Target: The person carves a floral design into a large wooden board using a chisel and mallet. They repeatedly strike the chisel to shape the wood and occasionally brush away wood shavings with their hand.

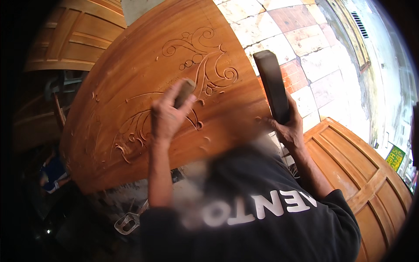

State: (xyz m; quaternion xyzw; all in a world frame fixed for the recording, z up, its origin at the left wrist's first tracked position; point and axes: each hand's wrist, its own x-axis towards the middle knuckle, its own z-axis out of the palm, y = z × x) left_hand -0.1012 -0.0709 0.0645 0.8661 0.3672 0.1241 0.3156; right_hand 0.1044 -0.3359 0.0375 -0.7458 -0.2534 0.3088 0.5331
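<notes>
Pale floor tiles (321, 78) are stretching far right in the head view; a panelled door (345, 161) is showing near right. A carved wooden panel (144, 56) is spreading across the centre. Left hand (167, 118) is gripping a short brownish piece (186, 92) over its scrollwork (208, 90); right hand (290, 126), well apart, is clasping a dark bar (271, 83) beside the panel's right edge.

- I see open room over the left end and upper part of the carved panel (104, 74).
- The left hand (167, 117), gripping a short brown piece (186, 93), blocks the panel's middle.
- I find a gap over the panel's right part, between the hands.
- The right hand (291, 125) and its long dark block (271, 83) obstruct the panel's right edge.
- The dark-shirted torso (283, 236) crowds the panel's near side.
</notes>
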